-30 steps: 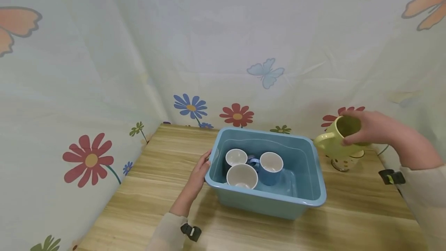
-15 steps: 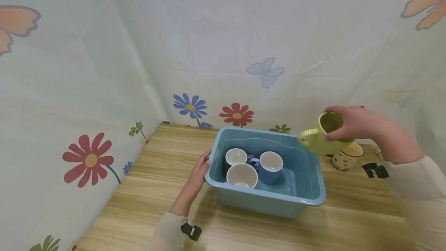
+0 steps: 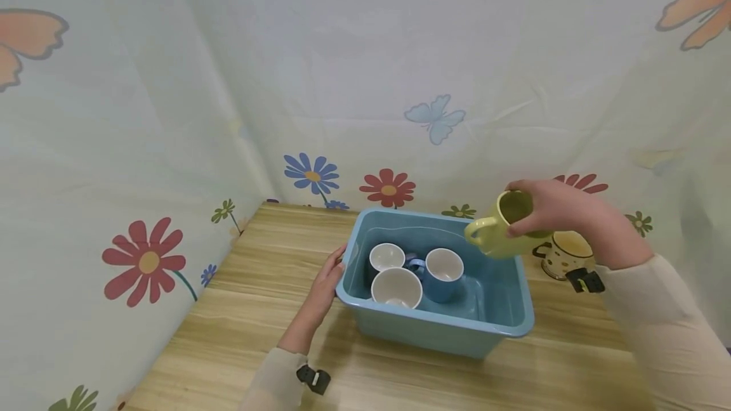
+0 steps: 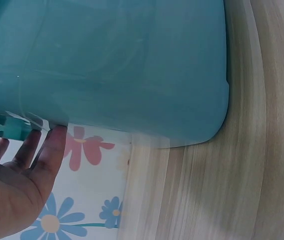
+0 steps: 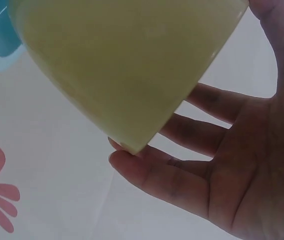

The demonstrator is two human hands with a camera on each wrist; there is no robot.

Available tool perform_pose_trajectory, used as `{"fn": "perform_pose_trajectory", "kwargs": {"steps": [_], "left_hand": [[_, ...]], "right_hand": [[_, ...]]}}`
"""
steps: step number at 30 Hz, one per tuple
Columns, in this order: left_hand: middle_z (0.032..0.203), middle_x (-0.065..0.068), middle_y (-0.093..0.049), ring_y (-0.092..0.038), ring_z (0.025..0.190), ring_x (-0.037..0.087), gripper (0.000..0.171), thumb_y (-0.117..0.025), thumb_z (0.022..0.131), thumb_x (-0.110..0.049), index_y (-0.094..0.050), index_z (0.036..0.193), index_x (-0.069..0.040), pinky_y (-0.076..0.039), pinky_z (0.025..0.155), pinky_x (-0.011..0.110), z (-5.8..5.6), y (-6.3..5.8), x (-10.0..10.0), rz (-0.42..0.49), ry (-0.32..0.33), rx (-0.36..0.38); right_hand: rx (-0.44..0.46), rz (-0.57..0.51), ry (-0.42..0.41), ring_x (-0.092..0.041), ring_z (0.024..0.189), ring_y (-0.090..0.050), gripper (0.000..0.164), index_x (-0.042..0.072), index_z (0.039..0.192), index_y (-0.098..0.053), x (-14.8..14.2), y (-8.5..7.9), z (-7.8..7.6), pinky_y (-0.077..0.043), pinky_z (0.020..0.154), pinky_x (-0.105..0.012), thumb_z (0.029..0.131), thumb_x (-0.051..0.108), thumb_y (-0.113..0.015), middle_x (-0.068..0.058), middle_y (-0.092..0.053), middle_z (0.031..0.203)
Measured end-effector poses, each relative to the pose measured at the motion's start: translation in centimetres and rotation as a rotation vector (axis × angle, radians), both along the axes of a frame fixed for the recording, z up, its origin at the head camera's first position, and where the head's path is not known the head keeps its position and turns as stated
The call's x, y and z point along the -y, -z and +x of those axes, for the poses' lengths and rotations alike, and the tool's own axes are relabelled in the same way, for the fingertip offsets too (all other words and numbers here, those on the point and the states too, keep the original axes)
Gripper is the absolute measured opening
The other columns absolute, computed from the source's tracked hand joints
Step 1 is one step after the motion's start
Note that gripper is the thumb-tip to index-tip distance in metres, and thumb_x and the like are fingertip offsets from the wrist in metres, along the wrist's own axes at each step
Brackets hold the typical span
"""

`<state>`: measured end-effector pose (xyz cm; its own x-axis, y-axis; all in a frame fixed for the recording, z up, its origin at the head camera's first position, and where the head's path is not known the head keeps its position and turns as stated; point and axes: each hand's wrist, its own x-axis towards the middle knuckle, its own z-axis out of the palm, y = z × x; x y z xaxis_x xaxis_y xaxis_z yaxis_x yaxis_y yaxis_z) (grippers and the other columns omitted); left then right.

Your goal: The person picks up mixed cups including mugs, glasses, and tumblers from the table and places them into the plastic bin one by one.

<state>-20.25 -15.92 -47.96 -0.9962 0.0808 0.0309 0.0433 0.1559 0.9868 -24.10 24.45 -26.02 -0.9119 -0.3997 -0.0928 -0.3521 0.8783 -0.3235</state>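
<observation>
one yellow mug [image 3: 495, 240], gripped near its rim by the right hand [image 3: 551, 207], has moved left from above the spotted mug [image 3: 559, 263] to the blue tub [image 3: 434, 318]'s right end, closer to the mugs inside [image 3: 442, 288] but not yet among them. the left hand [image 3: 324, 282], fingers mostly straight, touches the tub's left end.

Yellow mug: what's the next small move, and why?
Probably shift the right hand slightly left, bringing the yellow mug over the bare right part of the blue tub: it hangs tilted by the back right corner, while the blue mug and other cups sit farther left. The left hand touches the tub's left end.
</observation>
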Motion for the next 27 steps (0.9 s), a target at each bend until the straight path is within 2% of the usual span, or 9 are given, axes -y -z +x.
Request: {"fn": "perform_pose_trajectory", "kwargs": {"steps": [5, 11, 17, 23, 27], "left_hand": [[0.153, 0.03, -0.046, -0.055, 0.13, 0.045, 0.053, -0.036, 0.108, -0.024, -0.034, 0.158, -0.007, -0.055, 0.092, 0.04, 0.1, -0.1, -0.2, -0.001, 0.007, -0.009], [0.153, 0.031, -0.046, -0.055, 0.13, 0.045, 0.053, -0.034, 0.108, -0.024, -0.033, 0.158, -0.007, -0.053, 0.09, 0.036, 0.0, -0.2, -0.2, -0.007, 0.004, -0.005], [0.153, 0.031, -0.045, -0.054, 0.131, 0.046, 0.052, -0.034, 0.108, -0.023, -0.034, 0.158, -0.006, -0.054, 0.094, 0.043, 0.1, -0.3, -0.2, -0.004, 0.007, -0.01], [0.153, 0.03, -0.046, -0.055, 0.129, 0.044, 0.052, -0.035, 0.108, -0.024, -0.034, 0.158, -0.008, -0.053, 0.087, 0.034, 0.1, -0.4, -0.2, 0.008, 0.006, 0.003], [0.153, 0.03, -0.045, -0.054, 0.131, 0.046, 0.053, -0.035, 0.108, -0.024, -0.033, 0.158, -0.007, -0.054, 0.095, 0.041, 0.1, -0.3, -0.2, 0.007, 0.007, 0.0]], "right_hand": [[0.024, -0.013, 0.0, -0.031, 0.101, -0.063, 0.082, -0.006, 0.141, -0.051, 0.7, 0.5, 0.2, -0.057, 0.083, -0.048, 0.079, 0.038, -0.083, -0.023, -0.067, 0.122], [0.084, -0.007, 0.022, -0.03, 0.096, -0.063, 0.083, -0.006, 0.138, -0.051, 1.7, 1.3, 0.5, -0.06, 0.076, -0.043, 0.078, 0.041, -0.082, -0.023, -0.067, 0.116], [0.135, -0.01, 0.024, -0.029, 0.094, -0.064, 0.083, -0.007, 0.137, -0.051, 2.8, 2.4, 0.9, -0.06, 0.076, -0.042, 0.078, 0.042, -0.082, -0.021, -0.067, 0.114], [0.16, 0.006, 0.027, -0.029, 0.095, -0.063, 0.092, -0.01, 0.143, -0.045, 3.4, 3.4, 1.5, -0.058, 0.078, -0.043, 0.078, 0.044, -0.081, -0.021, -0.068, 0.113], [0.156, 0.032, 0.021, -0.03, 0.094, -0.063, 0.095, -0.01, 0.144, -0.043, 3.9, 4.1, 1.7, -0.057, 0.079, -0.043, 0.077, 0.045, -0.081, -0.02, -0.068, 0.111]]}}
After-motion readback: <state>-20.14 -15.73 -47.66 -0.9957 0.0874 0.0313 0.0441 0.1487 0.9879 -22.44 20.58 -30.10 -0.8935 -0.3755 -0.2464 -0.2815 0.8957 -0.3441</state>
